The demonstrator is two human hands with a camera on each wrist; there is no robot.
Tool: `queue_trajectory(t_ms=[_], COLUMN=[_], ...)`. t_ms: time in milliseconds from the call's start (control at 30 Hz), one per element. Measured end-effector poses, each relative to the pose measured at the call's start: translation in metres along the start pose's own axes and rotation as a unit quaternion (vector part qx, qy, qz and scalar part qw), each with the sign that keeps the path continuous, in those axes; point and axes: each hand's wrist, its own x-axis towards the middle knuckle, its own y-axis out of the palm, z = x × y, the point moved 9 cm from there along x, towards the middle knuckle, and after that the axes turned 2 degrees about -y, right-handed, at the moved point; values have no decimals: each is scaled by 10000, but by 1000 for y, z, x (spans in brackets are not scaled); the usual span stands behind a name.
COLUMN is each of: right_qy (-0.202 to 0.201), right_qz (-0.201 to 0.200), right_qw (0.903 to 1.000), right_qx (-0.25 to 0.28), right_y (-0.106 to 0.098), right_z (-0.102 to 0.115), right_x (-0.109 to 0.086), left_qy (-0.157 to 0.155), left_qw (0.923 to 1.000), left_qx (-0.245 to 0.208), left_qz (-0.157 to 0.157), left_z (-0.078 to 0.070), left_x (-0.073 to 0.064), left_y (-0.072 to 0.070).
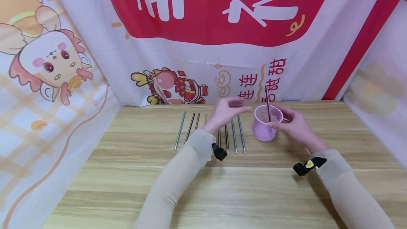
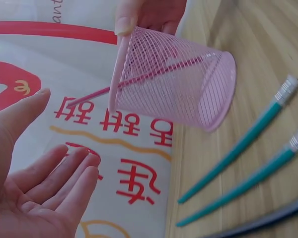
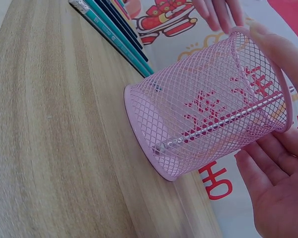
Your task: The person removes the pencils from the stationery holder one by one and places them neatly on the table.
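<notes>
A pink mesh pencil cup (image 1: 264,130) stands at the back right of the table with its base down. One dark red pencil (image 1: 268,105) leans inside it, its eraser end at the bottom in the right wrist view. My right hand (image 1: 294,126) holds the cup at its rim, thumb on the near side and fingers round the far side. Left of the cup, my left hand (image 1: 225,112) hovers over the pencil row, palm turned toward the cup, thumb and fingers apart with nothing between them. Teal pencils (image 2: 238,148) lie nearest the cup.
Several pencils lie side by side on the wooden table (image 1: 127,179), among them a teal pencil (image 1: 180,131) at the left end and a black pencil (image 1: 189,127) beside it. My left hand and forearm cover part of the row. A printed cloth (image 1: 197,52) hangs behind the table.
</notes>
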Motion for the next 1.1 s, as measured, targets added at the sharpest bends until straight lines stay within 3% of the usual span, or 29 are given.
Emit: queue_trajectory(t_ms=[267, 533, 700, 1100], right_qy=[-2, 29, 10, -169], right_qz=[14, 33, 3, 3], right_qw=[10000, 10000, 10000, 9999], right_qx=[59, 41, 36, -6], right_y=[1, 2, 1, 2], right_z=[1, 1, 1, 4], right_x=[1, 1, 2, 1], left_qy=[56, 8, 50, 51], left_qw=[9998, 9996, 9996, 9999], left_qx=[-99, -236, -212, 138], left_qz=[-166, -167, -195, -21], left_z=[-7, 3, 2, -4], left_x=[15, 35, 45, 50], left_y=[16, 28, 37, 61])
